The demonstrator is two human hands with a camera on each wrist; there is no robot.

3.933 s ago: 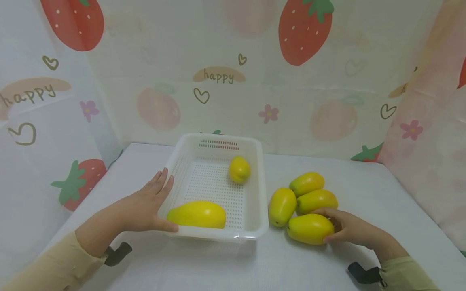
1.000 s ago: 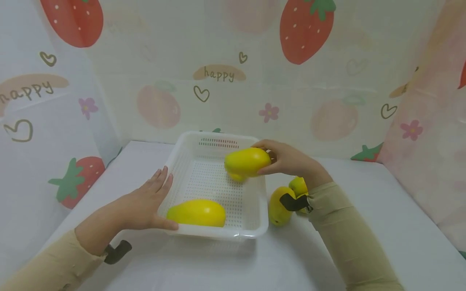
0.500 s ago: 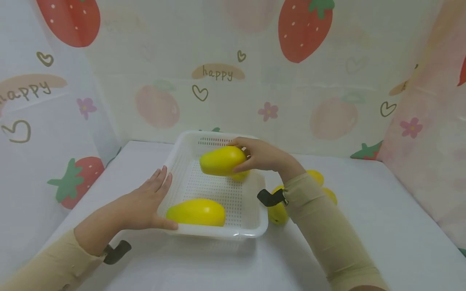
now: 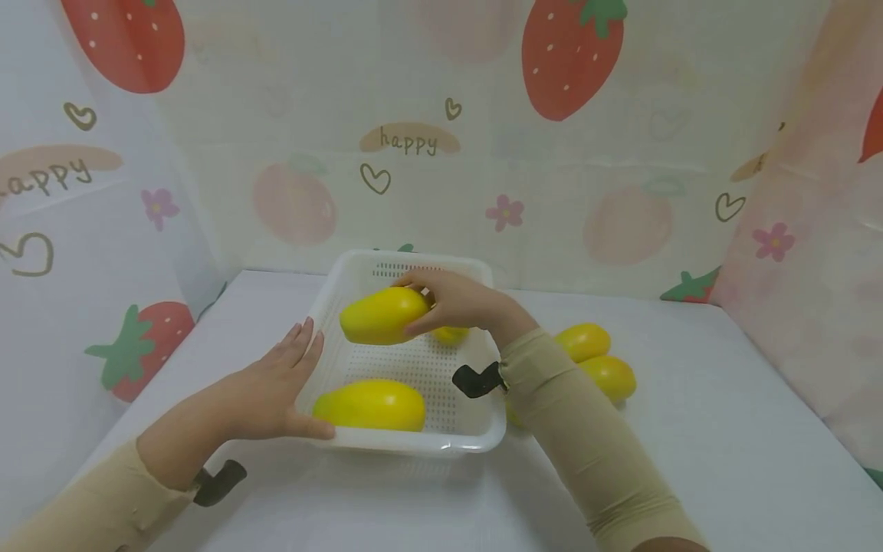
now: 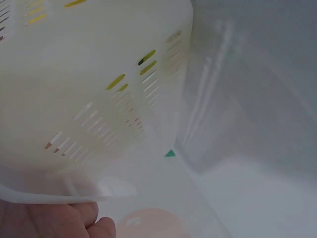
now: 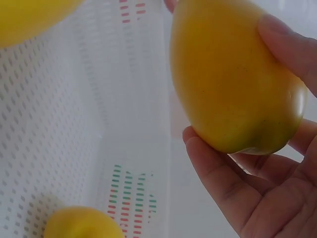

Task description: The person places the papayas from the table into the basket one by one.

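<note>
Hovering fruit: a yellow fruit (image 4: pixel 381 316) in the right hand (image 4: pixel 458 299), over the basket's far half, apparently clear of its bottom.
Right grip: thumb and fingers curl round the fruit's right end, holding it.
Just changed: the fruit has left the table and, in the last half second, travelled further left across the basket.
What that means: by my judgement the carry is largely made; the fruit is within the rim but not released.
White basket (image 4: pixel 407 439): left of the table's middle, towards the back edge; a front fruit (image 4: pixel 372 405) lies along its near wall, a rear fruit (image 4: pixel 450 336) is partly hidden under the right hand.
Left grip: the left hand (image 4: pixel 269 391) holds nothing; straight fingers against the left wall, thumb on the near rim.
Table (image 4: pixel 724 429): two loose fruits (image 4: pixel 583 341) and a mostly hidden third sit right of the basket, short of the back-right corner.
</note>
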